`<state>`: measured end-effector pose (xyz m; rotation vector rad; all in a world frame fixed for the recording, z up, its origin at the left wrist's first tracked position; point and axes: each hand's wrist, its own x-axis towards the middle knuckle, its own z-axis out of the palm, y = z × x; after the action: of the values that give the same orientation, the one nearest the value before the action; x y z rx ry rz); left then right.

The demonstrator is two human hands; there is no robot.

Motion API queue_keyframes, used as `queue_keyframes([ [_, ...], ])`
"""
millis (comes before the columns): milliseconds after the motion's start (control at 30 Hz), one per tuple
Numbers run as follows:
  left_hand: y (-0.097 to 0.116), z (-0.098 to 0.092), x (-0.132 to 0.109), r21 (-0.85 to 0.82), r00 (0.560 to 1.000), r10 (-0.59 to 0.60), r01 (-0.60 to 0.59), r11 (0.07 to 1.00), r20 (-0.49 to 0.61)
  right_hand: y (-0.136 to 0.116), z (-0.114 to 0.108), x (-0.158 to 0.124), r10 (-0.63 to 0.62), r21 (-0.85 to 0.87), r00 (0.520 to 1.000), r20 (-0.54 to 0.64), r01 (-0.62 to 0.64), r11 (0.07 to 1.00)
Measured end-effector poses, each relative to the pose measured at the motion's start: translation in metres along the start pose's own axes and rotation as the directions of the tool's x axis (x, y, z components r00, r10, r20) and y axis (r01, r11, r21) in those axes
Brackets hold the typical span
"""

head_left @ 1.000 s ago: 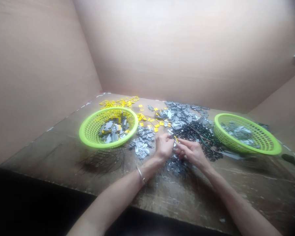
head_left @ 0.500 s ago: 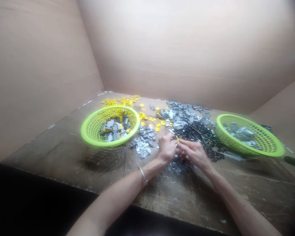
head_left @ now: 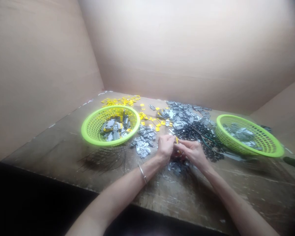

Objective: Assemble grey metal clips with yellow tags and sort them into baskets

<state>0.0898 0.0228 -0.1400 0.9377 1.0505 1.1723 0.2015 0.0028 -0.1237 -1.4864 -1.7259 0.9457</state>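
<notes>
My left hand (head_left: 165, 148) and my right hand (head_left: 193, 153) meet at the middle of the table, fingertips together around a small yellow piece (head_left: 177, 140). Much of that piece is hidden by my fingers. Beneath my hands lies a scatter of small grey metal-looking parts (head_left: 175, 167). A heap of the same parts (head_left: 144, 144) sits just left of my left hand, and a tangle of dark small parts (head_left: 195, 136) lies beyond my right hand. Loose yellow clips (head_left: 120, 101) spread across the far side of the table.
A lime-green plastic basket (head_left: 93, 135) on the left holds grey and yellow parts. Another (head_left: 232, 144) on the right holds grey parts. Cardboard walls (head_left: 186, 49) enclose the worn wooden table (head_left: 64, 154). A green-handled tool (head_left: 291, 161) lies at the right edge.
My hands have drawn closer, and more of the yellow piece is covered by my fingers. The view has shifted slightly.
</notes>
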Motion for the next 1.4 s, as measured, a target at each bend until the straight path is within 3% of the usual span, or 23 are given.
queue_keyframes([
  [67,0.0,0.001,0.0,-0.086,0.998,-0.056,0.056,0.995,0.006,0.0,0.004,-0.001,-0.084,-0.196,0.994,-0.072,0.068,0.978],
  [167,-0.005,0.002,0.001,-0.171,0.993,-0.119,0.113,0.979,-0.022,-0.003,0.015,-0.004,-0.212,-0.472,0.968,-0.137,0.124,0.873],
  [300,-0.009,0.0,0.006,-0.183,0.985,-0.085,0.057,0.981,-0.15,-0.012,0.022,-0.006,-0.246,-0.631,0.965,-0.09,0.136,0.764],
  [400,-0.004,-0.003,0.007,-0.177,0.992,-0.032,0.01,0.984,-0.121,-0.014,0.002,0.0,-0.224,-0.674,0.974,-0.019,0.153,0.722],
  [467,0.003,-0.005,0.006,-0.169,0.998,-0.028,0.019,0.985,-0.05,-0.006,-0.022,0.008,-0.175,-0.741,0.973,-0.148,0.009,0.672],
  [533,0.009,-0.006,0.005,-0.156,0.999,-0.025,0.029,0.987,0.029,0.008,-0.047,0.018,-0.111,-0.82,0.951,-0.29,-0.187,0.541],
  [600,0.011,-0.008,0.005,-0.142,0.997,-0.004,0.015,0.99,0.077,0.025,-0.066,0.027,0.017,-0.863,0.962,-0.271,-0.251,0.439],
  [667,0.011,-0.009,0.005,-0.122,0.996,0.011,0.001,0.993,0.094,0.041,-0.076,0.033,0.138,-0.875,0.965,-0.222,-0.26,0.409],
  [800,0.009,-0.01,0.008,-0.075,0.992,0.04,-0.032,0.997,0.117,0.056,-0.082,0.043,0.199,-0.841,0.954,-0.223,-0.291,0.455],
  [1033,0.016,-0.008,0.009,-0.024,0.989,0.006,-0.003,1.0,0.148,0.058,-0.092,0.057,0.285,-0.708,0.935,-0.21,-0.346,0.616],
  [1233,0.027,-0.012,0.009,-0.066,0.973,0.026,-0.011,0.998,0.229,0.04,-0.097,0.033,0.254,-0.562,0.945,-0.206,-0.326,0.76],
  [1267,0.03,-0.014,0.008,-0.063,0.967,0.026,-0.01,0.998,0.253,0.034,-0.098,0.025,0.247,-0.514,0.95,-0.191,-0.312,0.799],
  [1333,0.036,-0.017,0.004,-0.044,0.953,0.015,-0.002,0.999,0.301,0.023,-0.101,0.01,0.252,-0.203,0.959,-0.127,-0.274,0.94],
  [1400,0.042,-0.021,-0.001,-0.01,0.937,-0.008,0.012,1.0,0.35,0.015,-0.099,-0.003,0.236,0.044,0.97,-0.062,-0.234,0.971],
])
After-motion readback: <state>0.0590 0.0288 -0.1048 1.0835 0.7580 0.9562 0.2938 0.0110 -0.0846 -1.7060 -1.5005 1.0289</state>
